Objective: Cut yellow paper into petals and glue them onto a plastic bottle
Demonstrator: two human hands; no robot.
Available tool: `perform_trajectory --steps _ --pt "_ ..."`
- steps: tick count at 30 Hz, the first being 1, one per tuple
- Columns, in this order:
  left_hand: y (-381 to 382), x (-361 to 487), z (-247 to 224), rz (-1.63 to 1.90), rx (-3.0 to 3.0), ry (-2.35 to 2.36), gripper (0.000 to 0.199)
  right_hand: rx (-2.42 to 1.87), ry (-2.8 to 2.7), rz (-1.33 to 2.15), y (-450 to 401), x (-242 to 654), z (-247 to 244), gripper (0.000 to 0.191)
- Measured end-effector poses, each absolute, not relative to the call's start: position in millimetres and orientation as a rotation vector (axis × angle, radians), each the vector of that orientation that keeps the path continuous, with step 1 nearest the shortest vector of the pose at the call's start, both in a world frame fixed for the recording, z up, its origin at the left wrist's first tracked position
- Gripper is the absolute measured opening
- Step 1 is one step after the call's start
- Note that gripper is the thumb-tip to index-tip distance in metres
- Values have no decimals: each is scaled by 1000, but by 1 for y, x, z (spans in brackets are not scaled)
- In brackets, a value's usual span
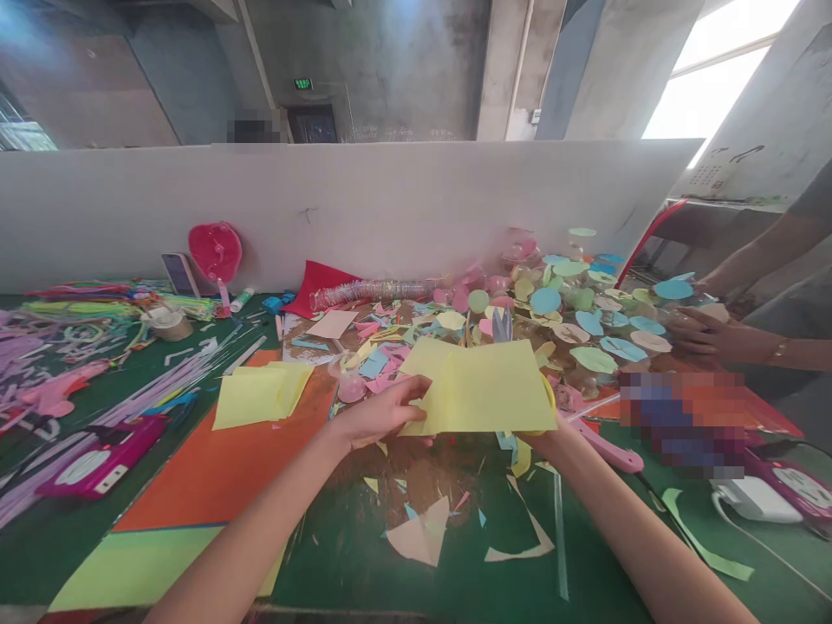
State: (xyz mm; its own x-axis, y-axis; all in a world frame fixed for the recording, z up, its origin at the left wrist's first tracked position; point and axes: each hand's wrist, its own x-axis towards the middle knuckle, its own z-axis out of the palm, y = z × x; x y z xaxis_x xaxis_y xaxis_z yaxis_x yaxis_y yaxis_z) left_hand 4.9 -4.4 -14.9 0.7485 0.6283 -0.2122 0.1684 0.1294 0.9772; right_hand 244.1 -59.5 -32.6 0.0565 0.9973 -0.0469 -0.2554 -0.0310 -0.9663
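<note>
The left hand [380,413] grips the left edge of a folded pale-yellow paper sheet [484,387], held above the middle of the green work mat [351,563]. The right hand [549,440] sits mostly hidden behind the sheet, so its grip cannot be told; silver scissor blades [502,326] rise past the top edge. A co-worker's hand [715,336] rests at right, above a pixel-blurred patch [682,425].

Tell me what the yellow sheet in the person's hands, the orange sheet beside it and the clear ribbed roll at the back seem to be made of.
The yellow sheet looks like thin matte paper, bending softly without shine. The orange sheet seems a stiffer matte card, lying flat, though its thickness is hard to judge. The clear ribbed roll looks like thin glossy plastic, with highlights along its ridges.
</note>
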Motion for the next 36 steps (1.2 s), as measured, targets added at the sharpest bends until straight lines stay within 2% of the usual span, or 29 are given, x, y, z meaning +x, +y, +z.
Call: perform_trajectory --steps 6,10,13,16,22,36 --pt "-1 10 -17 633 1198 699 15 -911 -843 1446 -56 236 -26 32" --pt "-1 13 -14 780 1193 807 34 -933 -833 1526 -58 232 -16 37" --pt "-1 13 -11 903 1175 867 40 -1005 -853 1607 -60 229 -14 50" --pt "-1 14 -10 1053 1153 883 38 -1026 -952 1664 -63 225 -15 57" --pt "-4 17 -2 1266 1052 894 37 -1015 -1252 1561 -73 223 -21 52" --pt "-16 18 -5 1323 1292 1051 36 -1312 -1734 1211 -78 227 -17 53"
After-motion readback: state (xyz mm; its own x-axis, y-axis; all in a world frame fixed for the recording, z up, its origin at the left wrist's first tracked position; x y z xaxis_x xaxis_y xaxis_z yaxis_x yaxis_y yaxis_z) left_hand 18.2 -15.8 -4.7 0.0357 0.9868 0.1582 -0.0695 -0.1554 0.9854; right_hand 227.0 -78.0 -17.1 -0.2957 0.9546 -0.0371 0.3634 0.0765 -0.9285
